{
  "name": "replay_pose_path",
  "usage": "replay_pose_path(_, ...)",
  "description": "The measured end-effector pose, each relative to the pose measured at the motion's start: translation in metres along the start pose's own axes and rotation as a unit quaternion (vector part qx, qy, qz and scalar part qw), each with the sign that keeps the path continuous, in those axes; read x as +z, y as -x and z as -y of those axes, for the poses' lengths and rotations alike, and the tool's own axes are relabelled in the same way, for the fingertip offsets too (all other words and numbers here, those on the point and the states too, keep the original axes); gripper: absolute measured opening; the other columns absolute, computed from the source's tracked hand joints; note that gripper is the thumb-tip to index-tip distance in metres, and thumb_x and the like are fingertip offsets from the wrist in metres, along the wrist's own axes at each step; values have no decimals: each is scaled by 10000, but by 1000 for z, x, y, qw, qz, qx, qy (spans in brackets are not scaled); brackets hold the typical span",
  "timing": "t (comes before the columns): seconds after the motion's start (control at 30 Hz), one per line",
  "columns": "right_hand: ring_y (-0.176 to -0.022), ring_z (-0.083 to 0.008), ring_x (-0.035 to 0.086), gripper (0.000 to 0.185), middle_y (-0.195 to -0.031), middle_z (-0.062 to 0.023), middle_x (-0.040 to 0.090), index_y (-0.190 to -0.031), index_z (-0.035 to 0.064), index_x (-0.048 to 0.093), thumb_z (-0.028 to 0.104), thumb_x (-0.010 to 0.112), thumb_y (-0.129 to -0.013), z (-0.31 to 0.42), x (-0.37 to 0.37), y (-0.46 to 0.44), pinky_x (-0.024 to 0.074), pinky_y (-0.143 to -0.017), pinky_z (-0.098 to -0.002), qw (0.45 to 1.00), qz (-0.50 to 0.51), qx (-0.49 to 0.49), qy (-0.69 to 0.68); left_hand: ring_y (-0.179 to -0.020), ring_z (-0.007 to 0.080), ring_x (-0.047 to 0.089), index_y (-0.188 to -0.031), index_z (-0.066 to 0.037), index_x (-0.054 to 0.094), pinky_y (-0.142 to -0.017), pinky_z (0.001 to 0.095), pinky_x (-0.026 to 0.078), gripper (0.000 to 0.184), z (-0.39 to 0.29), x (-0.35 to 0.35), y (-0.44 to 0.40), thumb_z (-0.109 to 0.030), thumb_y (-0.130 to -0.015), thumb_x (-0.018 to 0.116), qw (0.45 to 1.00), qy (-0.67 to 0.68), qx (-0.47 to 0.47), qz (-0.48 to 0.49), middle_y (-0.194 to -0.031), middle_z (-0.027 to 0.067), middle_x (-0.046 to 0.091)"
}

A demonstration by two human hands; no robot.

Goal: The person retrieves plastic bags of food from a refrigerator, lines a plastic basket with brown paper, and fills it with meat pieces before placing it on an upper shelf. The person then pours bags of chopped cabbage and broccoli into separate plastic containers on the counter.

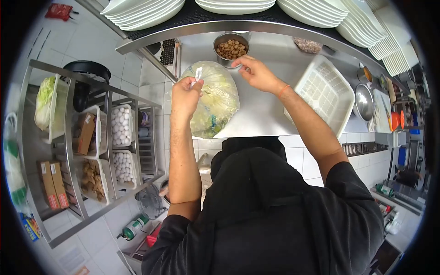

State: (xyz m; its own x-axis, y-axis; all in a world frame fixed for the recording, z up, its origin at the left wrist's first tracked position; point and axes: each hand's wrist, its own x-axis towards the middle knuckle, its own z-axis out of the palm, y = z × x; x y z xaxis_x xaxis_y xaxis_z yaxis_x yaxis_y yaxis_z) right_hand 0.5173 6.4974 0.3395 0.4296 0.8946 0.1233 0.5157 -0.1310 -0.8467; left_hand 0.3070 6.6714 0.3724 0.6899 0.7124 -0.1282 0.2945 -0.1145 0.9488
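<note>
A clear plastic bag point(215, 98) full of pale green leafy vegetables rests on the steel counter. Over its upper left part, my left hand point(187, 96) is closed in a pinch on a small white strip point(198, 73). Whether that strip is the bag's twisted end or a separate tie, I cannot tell. My right hand point(257, 74) hangs to the right of the bag, fingers loosely curled and apart, with nothing seen in them. Its fingertips come near the rim of a round metal pot point(231, 48) that holds brown chunks.
A white perforated plastic basket point(326, 91) stands on the counter's right. Stacked white plates point(142, 11) line the shelf overhead. On the left, a metal rack point(68, 151) carries tubs of eggs point(121, 126), cabbage and boxes. A metal bowl point(363, 101) sits farther right.
</note>
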Motion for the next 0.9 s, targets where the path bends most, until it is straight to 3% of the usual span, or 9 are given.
replay_pose_path(0.1, -1139, -283, 621, 289, -1234, -98, 634, -1247, 110, 672, 116, 646, -960, -1, 31, -20, 505, -989, -389, 992, -6, -127, -15, -591, 64, 492, -941, -26, 704, -558, 251, 364, 151, -7, 10, 4, -174, -952, 731, 999, 34, -25, -16, -695, -10, 620)
replay_pose_path(0.2, -1172, -306, 604, 302, -1304, -94, 628, -1259, 109, 680, 197, 674, -970, 14, 51, -48, 464, -1054, -415, 969, -32, -225, 99, -581, 57, 454, -931, -52, 702, -570, 237, 349, 154, -2, 9, -2, -199, -953, 739, 999, -18, -47, -12, -680, -34, 598)
replay_pose_path(0.23, -1187, -305, 597, 307, -1305, -94, 633, -1256, 111, 686, 219, 679, -969, 17, 55, -53, 457, -1062, -419, 970, -8, -222, 93, -575, 59, 448, -922, -56, 702, -573, 235, 354, 155, -1, 7, -6, -203, -953, 741, 998, -47, -50, -8, -676, -40, 593)
replay_pose_path(0.3, -1217, -304, 583, 320, -1307, -93, 645, -1249, 114, 698, 264, 687, -966, 20, 55, -59, 443, -1077, -427, 971, 45, -217, 87, -600, 66, 466, -924, -58, 710, -612, 233, 377, 141, 4, 0, -9, -193, -958, 733, 998, 30, -61, 9, -708, -40, 612)
replay_pose_path(0.4, -1161, -318, 613, 262, -1171, -106, 696, -1166, 109, 719, 274, 672, -968, 20, 42, -58, 462, -1034, -437, 974, 44, -215, 62, -670, 74, 501, -925, -62, 713, -682, 231, 395, 116, -9, 8, -7, -171, -963, 716, 989, 132, -63, 18, -769, -33, 640)
replay_pose_path(0.53, -986, -361, 664, 170, -986, -130, 716, -1017, 86, 694, 237, 656, -948, 28, 29, -43, 494, -895, -469, 978, 8, -191, 83, -777, 78, 531, -917, -61, 709, -772, 235, 398, 97, -19, 27, -4, -140, -971, 685, 983, 168, -51, 58, -856, -17, 667)
replay_pose_path(0.63, -877, -395, 672, 125, -908, -142, 709, -940, 74, 629, 196, 639, -915, 27, 22, -29, 500, -768, -502, 979, -59, -177, 77, -766, 82, 524, -917, -54, 701, -765, 240, 390, 122, -33, 48, 4, -148, -983, 660, 989, 137, -13, 54, -851, -19, 655)
replay_pose_path(0.77, -875, -392, 680, 130, -895, -146, 709, -969, 81, 604, 182, 641, -895, 29, 4, -24, 502, -746, -505, 982, -95, -124, 107, -750, 77, 510, -915, -53, 695, -744, 236, 380, 134, -45, 67, -2, -165, -980, 662, 988, 133, 11, 74, -836, -23, 642)
replay_pose_path(0.9, -875, -382, 693, 150, -896, -143, 713, -978, 94, 598, 175, 658, -867, 17, -21, -40, 503, -745, -504, 982, -115, -68, 136, -680, 53, 428, -898, -65, 709, -629, 244, 329, 167, -58, 100, -8, -213, -972, 686, 986, 134, 13, 93, -749, -70, 557)
